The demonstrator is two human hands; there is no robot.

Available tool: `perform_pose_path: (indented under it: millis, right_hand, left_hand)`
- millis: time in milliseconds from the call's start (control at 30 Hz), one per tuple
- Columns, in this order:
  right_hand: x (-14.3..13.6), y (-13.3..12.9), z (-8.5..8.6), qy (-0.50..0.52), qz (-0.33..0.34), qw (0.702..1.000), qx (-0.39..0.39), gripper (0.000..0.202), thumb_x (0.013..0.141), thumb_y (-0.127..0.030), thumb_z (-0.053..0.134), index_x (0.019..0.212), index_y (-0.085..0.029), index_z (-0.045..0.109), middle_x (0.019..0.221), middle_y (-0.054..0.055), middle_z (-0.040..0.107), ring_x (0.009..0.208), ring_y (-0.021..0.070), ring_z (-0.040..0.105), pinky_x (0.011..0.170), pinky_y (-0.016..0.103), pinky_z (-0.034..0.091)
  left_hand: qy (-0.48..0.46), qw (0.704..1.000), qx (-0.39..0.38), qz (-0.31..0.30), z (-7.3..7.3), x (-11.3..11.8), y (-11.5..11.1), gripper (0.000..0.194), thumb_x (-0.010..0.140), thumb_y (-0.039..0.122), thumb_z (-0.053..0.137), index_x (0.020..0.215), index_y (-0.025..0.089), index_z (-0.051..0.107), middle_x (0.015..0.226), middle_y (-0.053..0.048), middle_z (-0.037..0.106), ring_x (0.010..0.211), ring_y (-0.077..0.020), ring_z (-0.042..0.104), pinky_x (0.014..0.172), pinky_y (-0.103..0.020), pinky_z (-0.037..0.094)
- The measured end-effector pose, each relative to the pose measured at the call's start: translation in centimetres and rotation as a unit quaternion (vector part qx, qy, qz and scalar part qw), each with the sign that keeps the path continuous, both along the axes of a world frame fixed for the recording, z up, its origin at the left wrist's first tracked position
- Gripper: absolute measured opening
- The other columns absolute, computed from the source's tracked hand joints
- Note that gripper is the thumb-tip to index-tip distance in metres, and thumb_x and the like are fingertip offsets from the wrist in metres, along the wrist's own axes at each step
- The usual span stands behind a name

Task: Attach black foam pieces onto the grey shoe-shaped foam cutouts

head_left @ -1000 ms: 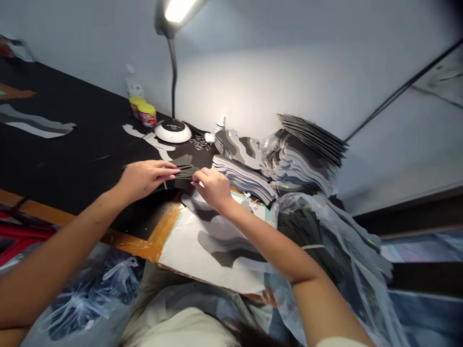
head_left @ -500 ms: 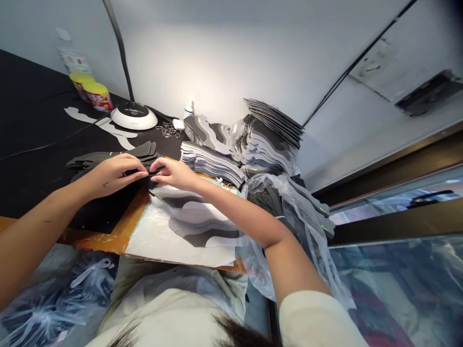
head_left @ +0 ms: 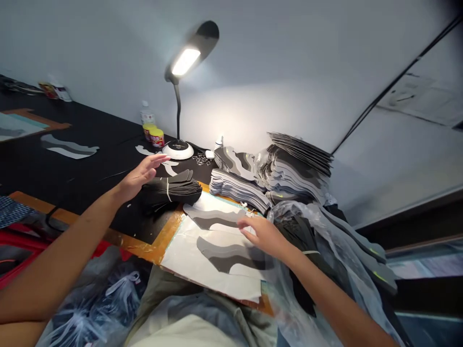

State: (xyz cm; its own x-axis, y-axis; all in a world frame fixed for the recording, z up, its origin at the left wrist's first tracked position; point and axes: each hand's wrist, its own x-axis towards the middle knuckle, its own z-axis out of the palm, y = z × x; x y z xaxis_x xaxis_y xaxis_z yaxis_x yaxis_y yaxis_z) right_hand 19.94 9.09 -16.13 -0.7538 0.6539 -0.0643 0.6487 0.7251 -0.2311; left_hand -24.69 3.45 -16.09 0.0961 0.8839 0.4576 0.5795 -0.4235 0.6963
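Observation:
My left hand [head_left: 146, 172] hovers over the black table beside a banded bundle of dark pieces [head_left: 177, 189], its fingers stretched out and holding nothing. Over the white board [head_left: 210, 275] is my right hand [head_left: 258, 233], fingers slightly curled and apart, near the right end of a wavy grey piece [head_left: 213, 217]. A second grey and dark piece [head_left: 231, 255] lies nearer to me on the board. Behind the board sits a stack of white-edged pieces [head_left: 237, 188].
A lit desk lamp [head_left: 178, 150] stands at the back, beside yellow-lidded tubs [head_left: 156, 138] and metal rings. Tall stacks of pieces [head_left: 296, 159] and a clear plastic bag [head_left: 325, 241] are at the right. Another piece [head_left: 68, 146] lies far left.
The view has turned left and up, bringing the lamp head in. My hands, close together at the dark bundle before, have parted; the right is now over the board.

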Motion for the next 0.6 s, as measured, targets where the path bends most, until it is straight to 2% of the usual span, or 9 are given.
perform_pose_path:
  millis: [67, 100, 167, 200, 267, 333, 400, 500, 600]
  right_hand:
    - [3.3, -2.7, 0.0, -0.009, 0.027, 0.995, 0.097, 0.03, 0.099, -0.02, 0.06, 0.126, -0.02, 0.073, 0.123, 0.003, 0.049, 0.116, 0.0039, 0.046, 0.123, 0.022, 0.034]
    - [4.7, -4.3, 0.0, -0.011, 0.025, 0.988, 0.152, 0.031, 0.098, -0.021, 0.058, 0.126, -0.021, 0.073, 0.126, 0.004, 0.047, 0.121, 0.0074, 0.043, 0.133, 0.033, 0.021]
    - [6.4, -7.7, -0.1, -0.002, -0.011, 0.968, 0.25, 0.037, 0.1, -0.027, 0.047, 0.123, -0.02, 0.075, 0.135, 0.003, 0.042, 0.136, 0.0158, 0.032, 0.135, 0.042, -0.007]
    - [6.9, -9.3, -0.3, 0.002, -0.028, 0.957, 0.288, 0.042, 0.102, -0.031, 0.04, 0.121, -0.019, 0.076, 0.139, 0.002, 0.038, 0.14, 0.0177, 0.029, 0.135, 0.041, -0.013]
    - [7.6, -11.7, -0.9, 0.007, -0.067, 0.936, 0.344, 0.052, 0.102, -0.034, 0.03, 0.117, -0.018, 0.077, 0.143, 0.0, 0.034, 0.142, 0.0173, 0.027, 0.136, 0.036, -0.016]
    - [8.2, -12.9, -1.9, 0.004, -0.099, 0.918, 0.383, 0.056, 0.102, -0.034, 0.026, 0.113, -0.017, 0.078, 0.144, -0.001, 0.034, 0.141, 0.0135, 0.032, 0.139, 0.031, -0.014]
    - [9.0, -13.2, -2.7, -0.004, -0.124, 0.907, 0.402, 0.056, 0.102, -0.032, 0.025, 0.111, -0.017, 0.079, 0.143, -0.002, 0.035, 0.138, 0.0097, 0.036, 0.14, 0.027, -0.013]
    - [10.4, -13.1, -3.0, -0.017, -0.148, 0.904, 0.401, 0.056, 0.103, -0.028, 0.024, 0.111, -0.016, 0.079, 0.142, -0.004, 0.036, 0.138, 0.0074, 0.036, 0.141, 0.026, -0.01]
    - [11.0, -13.1, -2.6, -0.028, -0.162, 0.905, 0.391, 0.055, 0.103, -0.024, 0.025, 0.112, -0.015, 0.079, 0.142, -0.004, 0.036, 0.139, 0.0071, 0.034, 0.141, 0.027, -0.01]
  left_hand:
    - [0.138, 0.989, -0.047, 0.02, 0.7, -0.6, -0.2, 0.08, 0.104, 0.068, 0.04, 0.159, 0.01, 0.032, 0.163, -0.016, 0.037, 0.15, -0.0292, 0.036, 0.125, -0.044, 0.03]
    - [0.207, 0.976, -0.068, 0.029, 0.8, -0.5, 0.0, 0.089, 0.097, 0.072, 0.05, 0.159, 0.011, 0.032, 0.162, -0.016, 0.037, 0.148, -0.0305, 0.039, 0.123, -0.044, 0.032]
    - [0.301, 0.949, -0.088, 0.04, 0.4, 0.3, 0.8, 0.108, 0.083, 0.073, 0.069, 0.16, 0.008, 0.031, 0.161, -0.019, 0.039, 0.144, -0.0333, 0.044, 0.12, -0.043, 0.036]
    - [0.326, 0.94, -0.089, 0.043, 0.1, 0.9, 1.3, 0.116, 0.077, 0.07, 0.077, 0.161, 0.005, 0.03, 0.16, -0.022, 0.039, 0.143, -0.0355, 0.045, 0.119, -0.044, 0.037]
    - [0.364, 0.926, -0.087, 0.053, -0.5, 2.2, 2.5, 0.123, 0.071, 0.062, 0.084, 0.161, 0.0, 0.028, 0.159, -0.027, 0.039, 0.143, -0.0401, 0.044, 0.12, -0.049, 0.033]
    - [0.396, 0.911, -0.09, 0.067, -0.7, 3.2, 3.3, 0.123, 0.07, 0.057, 0.086, 0.161, -0.003, 0.029, 0.15, -0.029, 0.048, 0.137, -0.0427, 0.049, 0.119, -0.052, 0.031]
    - [0.416, 0.9, -0.108, 0.078, -0.4, 3.5, 3.7, 0.111, 0.075, 0.053, 0.081, 0.161, 0.0, 0.034, 0.135, -0.025, 0.061, 0.121, -0.0401, 0.06, 0.108, -0.05, 0.043]
    - [0.429, 0.887, -0.148, 0.083, 0.2, 2.6, 3.7, 0.093, 0.082, 0.052, 0.07, 0.161, 0.013, 0.039, 0.127, -0.015, 0.069, 0.105, -0.0331, 0.068, 0.082, -0.037, 0.053]
    - [0.425, 0.884, -0.176, 0.085, 0.5, 0.5, 3.9, 0.09, 0.08, 0.059, 0.072, 0.158, 0.021, 0.046, 0.128, -0.011, 0.07, 0.102, -0.0306, 0.07, 0.077, -0.032, 0.053]
